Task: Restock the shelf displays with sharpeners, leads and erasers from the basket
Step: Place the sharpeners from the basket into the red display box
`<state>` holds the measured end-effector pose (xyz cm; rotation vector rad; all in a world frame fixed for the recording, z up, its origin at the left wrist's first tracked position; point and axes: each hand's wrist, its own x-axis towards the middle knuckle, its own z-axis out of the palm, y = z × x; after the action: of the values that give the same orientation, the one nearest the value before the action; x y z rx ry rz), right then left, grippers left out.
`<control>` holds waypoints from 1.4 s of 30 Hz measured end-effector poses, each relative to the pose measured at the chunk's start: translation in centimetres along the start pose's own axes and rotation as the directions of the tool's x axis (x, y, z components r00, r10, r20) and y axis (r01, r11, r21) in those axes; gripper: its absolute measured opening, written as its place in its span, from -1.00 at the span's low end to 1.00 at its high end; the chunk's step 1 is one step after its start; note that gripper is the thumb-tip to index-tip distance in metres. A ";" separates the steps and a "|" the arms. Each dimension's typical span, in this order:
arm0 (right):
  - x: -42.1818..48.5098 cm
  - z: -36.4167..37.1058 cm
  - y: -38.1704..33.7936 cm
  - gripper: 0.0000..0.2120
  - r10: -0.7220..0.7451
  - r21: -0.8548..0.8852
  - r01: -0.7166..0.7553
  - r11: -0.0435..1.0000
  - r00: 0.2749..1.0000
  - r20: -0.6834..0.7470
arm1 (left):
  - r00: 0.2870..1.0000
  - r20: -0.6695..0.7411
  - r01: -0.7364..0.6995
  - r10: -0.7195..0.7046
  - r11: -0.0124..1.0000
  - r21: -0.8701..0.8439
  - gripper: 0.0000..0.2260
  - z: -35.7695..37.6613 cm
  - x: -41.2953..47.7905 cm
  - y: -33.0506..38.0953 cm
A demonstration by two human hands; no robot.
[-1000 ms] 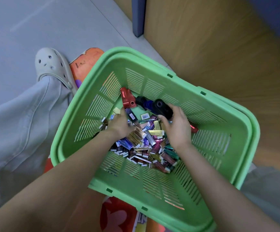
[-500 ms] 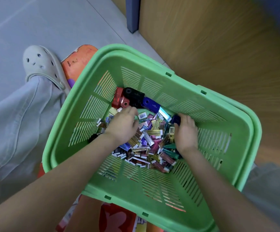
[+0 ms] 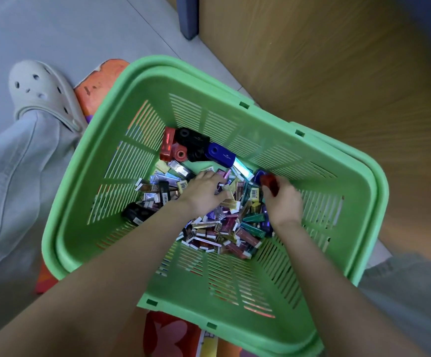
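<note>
Red sharpener (image 3: 269, 183) — gripped in right hand (image 3: 284, 206), left hand (image 3: 204, 192) on leads (image 3: 221, 228)

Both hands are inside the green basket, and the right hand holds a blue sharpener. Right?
Not quite: the head view shows the right hand holding a red sharpener; the blue sharpener lies by the far wall of the green basket. The rest holds.
</note>
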<state>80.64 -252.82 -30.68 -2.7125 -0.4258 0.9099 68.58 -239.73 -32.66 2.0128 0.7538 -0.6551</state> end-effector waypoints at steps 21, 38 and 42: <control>1.2 1.5 1.7 -0.56 0.061 0.134 -0.060 0.989 0.998 -0.002 | 0.984 -0.135 -0.046 -0.119 0.561 -0.827 -0.90 -3.9 -7.3 2.9; 1.0 1.5 0.7 -0.60 0.050 -0.116 -0.046 0.992 0.998 0.033 | 0.972 -0.083 0.057 -0.218 0.565 -0.823 -0.78 -2.3 -8.0 2.1; -3.5 0.7 -2.1 -0.65 0.079 0.401 -0.108 0.910 0.993 0.086 | 0.933 -0.048 0.137 -0.356 0.477 -0.868 -0.82 -2.1 -8.1 2.0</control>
<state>77.14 -252.03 -28.61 -2.3410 -0.1002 0.9922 64.83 -240.90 -25.04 1.0307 1.2323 -0.1077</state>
